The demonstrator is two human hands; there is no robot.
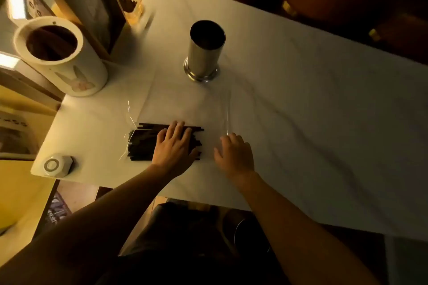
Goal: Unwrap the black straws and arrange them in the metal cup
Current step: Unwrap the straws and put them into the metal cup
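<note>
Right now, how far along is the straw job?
Done: nothing; the tall metal cup looks empty. In hand: left hand lies flat on the black straws, the clear plastic wrap beside the right hand. Left: finish unwrapping, load every straw.

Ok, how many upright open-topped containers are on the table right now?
2. The metal cup stands mid-table, beyond the black straws; the white canister stands at the far left edge. Others may be hidden outside the view.

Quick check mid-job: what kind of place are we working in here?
Probably a cafe or restaurant table: a framed tabletop sign, a round call button, and a metal cup waiting for black straws.
</note>
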